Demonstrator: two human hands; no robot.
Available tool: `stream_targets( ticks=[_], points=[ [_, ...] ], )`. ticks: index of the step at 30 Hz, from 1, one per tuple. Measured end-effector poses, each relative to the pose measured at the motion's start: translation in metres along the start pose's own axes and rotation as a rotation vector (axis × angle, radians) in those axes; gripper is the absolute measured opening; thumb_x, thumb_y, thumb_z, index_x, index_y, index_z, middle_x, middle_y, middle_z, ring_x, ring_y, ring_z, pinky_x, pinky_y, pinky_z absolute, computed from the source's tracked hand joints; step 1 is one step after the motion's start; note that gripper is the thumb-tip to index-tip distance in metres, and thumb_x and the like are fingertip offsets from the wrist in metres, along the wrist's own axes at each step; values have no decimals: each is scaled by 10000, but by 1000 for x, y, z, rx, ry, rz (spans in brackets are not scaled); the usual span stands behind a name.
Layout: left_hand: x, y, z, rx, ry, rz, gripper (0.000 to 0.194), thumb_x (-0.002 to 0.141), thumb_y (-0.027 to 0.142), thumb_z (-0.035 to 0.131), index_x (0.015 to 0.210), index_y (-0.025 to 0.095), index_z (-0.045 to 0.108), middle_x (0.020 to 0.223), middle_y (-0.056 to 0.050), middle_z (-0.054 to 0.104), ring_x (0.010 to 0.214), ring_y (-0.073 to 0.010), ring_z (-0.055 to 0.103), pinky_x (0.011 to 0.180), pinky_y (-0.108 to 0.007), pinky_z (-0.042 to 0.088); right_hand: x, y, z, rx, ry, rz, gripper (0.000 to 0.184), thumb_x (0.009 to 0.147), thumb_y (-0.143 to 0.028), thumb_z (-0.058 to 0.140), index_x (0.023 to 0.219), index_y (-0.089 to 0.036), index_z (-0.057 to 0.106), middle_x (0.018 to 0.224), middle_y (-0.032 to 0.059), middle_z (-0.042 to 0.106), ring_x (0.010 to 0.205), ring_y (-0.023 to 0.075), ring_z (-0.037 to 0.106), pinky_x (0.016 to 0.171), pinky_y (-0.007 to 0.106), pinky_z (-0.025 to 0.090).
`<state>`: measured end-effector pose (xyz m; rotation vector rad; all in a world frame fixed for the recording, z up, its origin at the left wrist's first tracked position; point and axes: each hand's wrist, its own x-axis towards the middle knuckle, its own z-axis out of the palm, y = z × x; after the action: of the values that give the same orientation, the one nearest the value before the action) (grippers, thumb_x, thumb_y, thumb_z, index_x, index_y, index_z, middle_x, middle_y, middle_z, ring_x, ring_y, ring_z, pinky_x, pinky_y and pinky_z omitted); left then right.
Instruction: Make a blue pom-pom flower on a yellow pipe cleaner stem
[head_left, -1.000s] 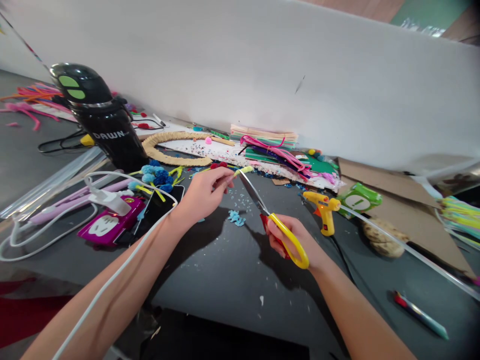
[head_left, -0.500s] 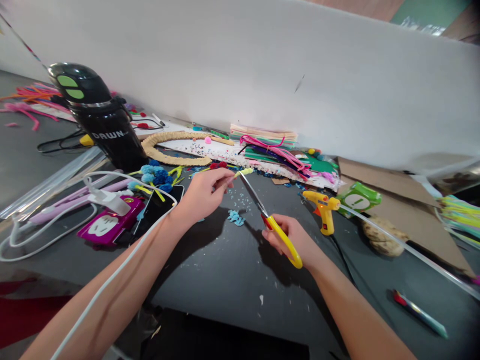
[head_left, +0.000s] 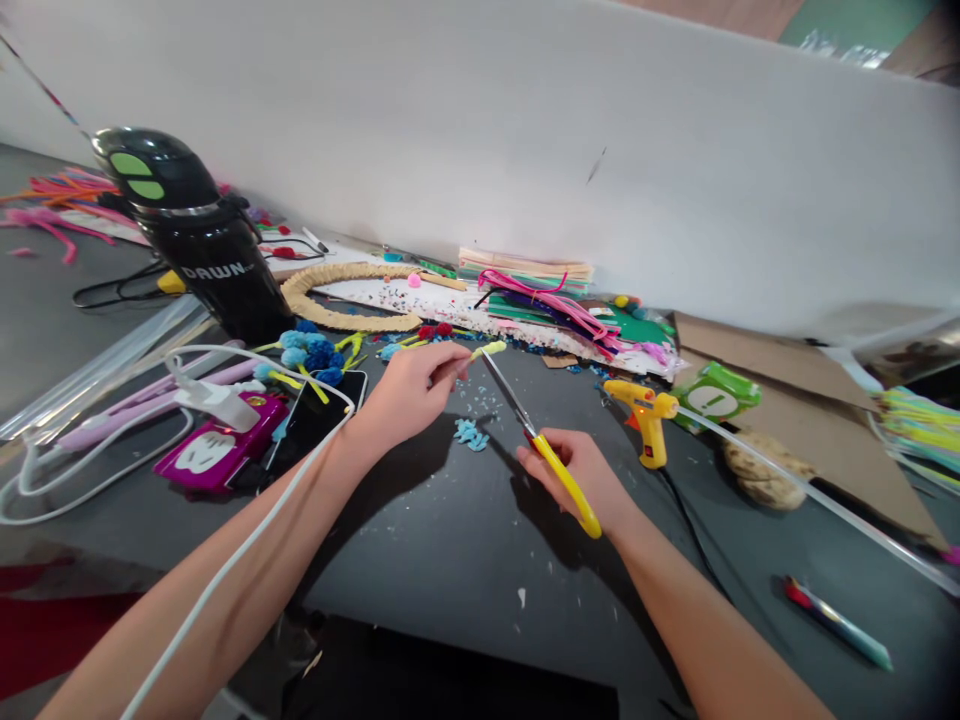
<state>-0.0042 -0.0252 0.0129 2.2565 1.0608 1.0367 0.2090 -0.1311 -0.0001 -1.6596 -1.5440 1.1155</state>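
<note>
Between the fingertips of my left hand point(head_left: 421, 388) is a short yellow-green pipe cleaner point(head_left: 491, 349), its fuzzy end pointing right. My right hand point(head_left: 574, 478) grips yellow-handled scissors point(head_left: 564, 478). Their blades reach up and left, with the tips at the fuzzy end; whether they touch it I cannot tell. Below the blades, a small heap of light-blue fuzzy clippings point(head_left: 471, 434) lies on the dark table point(head_left: 465, 570), with finer bits scattered above it. Left of my left hand are blue pompoms point(head_left: 324, 355) on yellow-green stems.
A black bottle point(head_left: 214, 250) stands at the left, behind a purple power strip point(head_left: 217, 450) and a phone point(head_left: 319, 420). One white cable point(head_left: 247, 545) crosses over my left forearm. At right are a yellow glue gun point(head_left: 645, 415), a green packet point(head_left: 716, 395) and cardboard point(head_left: 817, 440).
The scissors and my right hand have shifted very slightly left, and the blade tips sit a little lower against the fuzzy end. My left hand has barely moved.
</note>
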Motion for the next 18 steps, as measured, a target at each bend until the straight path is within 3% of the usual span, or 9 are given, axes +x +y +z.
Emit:
stream_targets(
  ticks=[12, 18],
  points=[
    [2, -4, 9, -21, -4, -10, 239, 923, 285, 469, 966, 175, 676, 797, -16, 704, 647, -118, 603, 628, -216, 440, 5, 7, -3, -78, -17, -89, 340, 819, -434, 550, 609, -204, 415, 512, -42, 328, 431, 80, 338, 407, 214, 242],
    [2, -6, 11, -64, -17, -30, 257, 927, 323, 462, 943, 176, 673, 797, -26, 705, 648, -130, 612, 616, -223, 456, 7, 6, -2, -94, -14, -133, 394, 811, -447, 554, 560, -201, 375, 540, -39, 296, 491, 81, 308, 460, 228, 241]
  ],
)
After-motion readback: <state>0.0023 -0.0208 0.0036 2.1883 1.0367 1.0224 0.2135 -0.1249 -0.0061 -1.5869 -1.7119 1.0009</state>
